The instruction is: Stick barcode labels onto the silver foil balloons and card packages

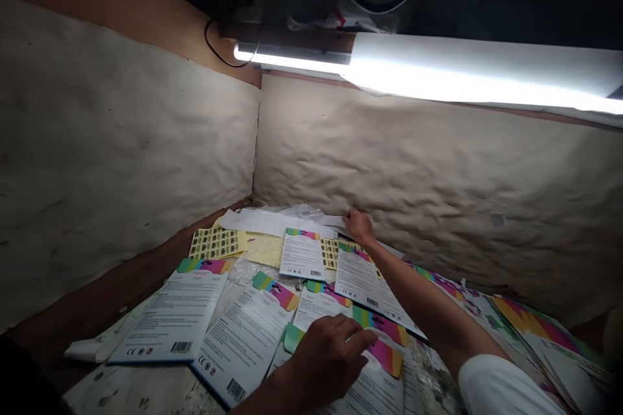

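The left hand (327, 360) lies low over the cards, fingers (363, 337) loosely extended on a rainbow-tabbed card (384, 356); whether it grips anything is hard to tell. The right hand (359, 225) reaches beyond the cards, its fingertips (349, 214) at the edge of a white paper (272, 224). Its grip is also unclear.

Around the hands lie at least six overlapping cards (168, 314), four with barcodes showing; others are partly covered, so the count is uncertain. Beside the right hand are two sticker sheets (217, 243), one half hidden. Past the right forearm, a fanned stack (549, 350) runs out of frame, its number unclear.
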The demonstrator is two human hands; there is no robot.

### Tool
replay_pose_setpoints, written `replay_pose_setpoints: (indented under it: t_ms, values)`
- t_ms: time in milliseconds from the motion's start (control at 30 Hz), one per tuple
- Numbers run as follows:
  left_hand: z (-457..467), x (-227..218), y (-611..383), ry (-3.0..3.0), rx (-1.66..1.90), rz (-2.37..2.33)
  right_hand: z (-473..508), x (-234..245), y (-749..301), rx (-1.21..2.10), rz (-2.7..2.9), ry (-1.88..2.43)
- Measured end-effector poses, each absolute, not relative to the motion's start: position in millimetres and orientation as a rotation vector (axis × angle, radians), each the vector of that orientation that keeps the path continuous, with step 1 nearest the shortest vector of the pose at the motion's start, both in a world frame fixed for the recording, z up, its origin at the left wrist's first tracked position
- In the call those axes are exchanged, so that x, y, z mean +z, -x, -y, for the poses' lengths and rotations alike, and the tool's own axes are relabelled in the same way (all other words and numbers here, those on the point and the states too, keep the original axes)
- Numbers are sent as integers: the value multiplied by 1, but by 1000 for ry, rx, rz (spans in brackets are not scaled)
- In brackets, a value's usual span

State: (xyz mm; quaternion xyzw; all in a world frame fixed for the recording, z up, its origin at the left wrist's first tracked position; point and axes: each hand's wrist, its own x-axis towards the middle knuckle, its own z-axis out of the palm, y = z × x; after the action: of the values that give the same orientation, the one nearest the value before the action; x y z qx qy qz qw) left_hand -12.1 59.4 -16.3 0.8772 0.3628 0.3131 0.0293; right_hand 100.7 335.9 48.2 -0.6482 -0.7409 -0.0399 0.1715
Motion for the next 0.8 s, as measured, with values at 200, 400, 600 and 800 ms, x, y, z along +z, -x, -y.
replay_pose_setpoints:
  t_ms: [200, 400, 600, 800]
  values:
    - [-58, -16, 14, -2706, 977, -1106, -333, 58, -120, -270, 2191, 1825]
    - [-59, -15, 15, -2662, 908, -1144, -297, 96, -161, -340, 2157, 1762]
    - [-57, -12, 15, -2683, 849, -1128, -226, 146, -269, -102, 2097, 1717]
    - [-54, -4, 10, -2759, 804, -1095, -148, 85, -411, 769, 1743, 1828]
